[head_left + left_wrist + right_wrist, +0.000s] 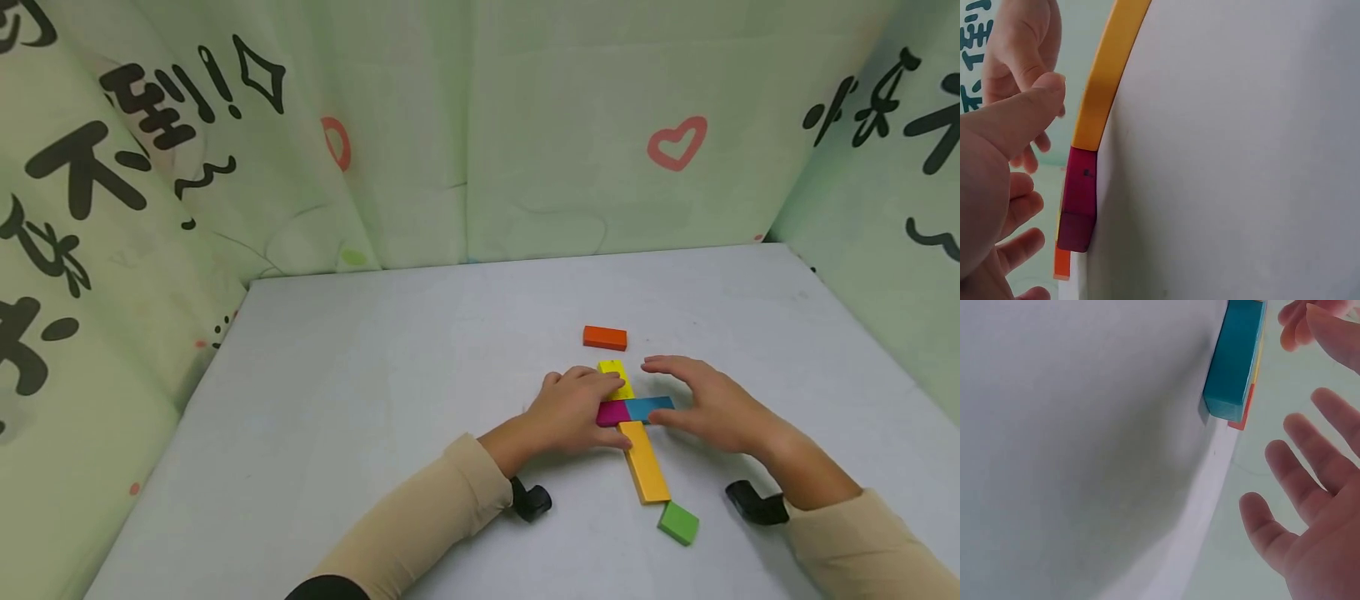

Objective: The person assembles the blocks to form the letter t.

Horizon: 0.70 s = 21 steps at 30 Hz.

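Observation:
A flat arrangement of wooden-looking blocks lies on the white table. The magenta block [612,413] and blue block [651,407] sit end to end, with a yellow block [611,367] behind them and a long amber block [647,471] in front. My left hand [573,411] hovers at the left side, fingers apart, partly covering the yellow block; its wrist view shows nothing gripped beside the magenta block [1080,187]. On the other side, my right hand [716,407] has spread fingers near the blue block [1232,359]. Whether the right thumb touches it, I cannot tell.
An orange block [604,337] lies behind the yellow one. By the near end of the amber block is a green block [678,523], set at an angle. Pale green curtains [540,125] with dark lettering hang around the table [360,375].

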Tool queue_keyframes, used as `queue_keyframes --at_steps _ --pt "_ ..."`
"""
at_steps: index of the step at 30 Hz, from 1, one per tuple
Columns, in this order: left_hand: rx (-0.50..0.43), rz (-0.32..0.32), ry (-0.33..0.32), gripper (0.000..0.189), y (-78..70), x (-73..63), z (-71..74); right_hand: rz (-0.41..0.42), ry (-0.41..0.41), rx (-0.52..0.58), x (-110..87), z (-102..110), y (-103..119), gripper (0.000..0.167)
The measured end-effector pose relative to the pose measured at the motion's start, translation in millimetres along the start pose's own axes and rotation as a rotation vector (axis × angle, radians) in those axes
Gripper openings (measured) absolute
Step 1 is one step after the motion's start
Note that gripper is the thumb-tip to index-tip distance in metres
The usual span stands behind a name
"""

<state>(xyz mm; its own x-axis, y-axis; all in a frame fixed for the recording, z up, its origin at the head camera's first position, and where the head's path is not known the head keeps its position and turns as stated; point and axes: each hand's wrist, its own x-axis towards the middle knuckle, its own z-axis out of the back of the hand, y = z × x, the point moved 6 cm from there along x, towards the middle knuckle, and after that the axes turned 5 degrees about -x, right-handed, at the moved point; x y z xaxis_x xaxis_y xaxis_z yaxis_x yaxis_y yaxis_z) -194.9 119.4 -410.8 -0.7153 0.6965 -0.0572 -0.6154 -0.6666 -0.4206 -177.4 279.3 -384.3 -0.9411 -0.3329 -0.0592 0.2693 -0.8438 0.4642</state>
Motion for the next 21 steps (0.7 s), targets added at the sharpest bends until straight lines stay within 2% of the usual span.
queue_keyframes --at_steps 5,14,21 --pt "0.021 0.011 0.005 0.079 0.9 3.6 -4.0 0.017 -0.004 0.003 3.7 2 -1 0.067" --pt "0.033 0.001 -0.002 0.077 -2.0 8.0 -8.3 -0.02 -0.025 -0.025 10.9 6 -5 0.065" --pt "0.04 0.013 0.008 0.076 -2.6 9.9 -8.6 -0.048 -0.043 -0.048 24.3 11 -7 0.061"
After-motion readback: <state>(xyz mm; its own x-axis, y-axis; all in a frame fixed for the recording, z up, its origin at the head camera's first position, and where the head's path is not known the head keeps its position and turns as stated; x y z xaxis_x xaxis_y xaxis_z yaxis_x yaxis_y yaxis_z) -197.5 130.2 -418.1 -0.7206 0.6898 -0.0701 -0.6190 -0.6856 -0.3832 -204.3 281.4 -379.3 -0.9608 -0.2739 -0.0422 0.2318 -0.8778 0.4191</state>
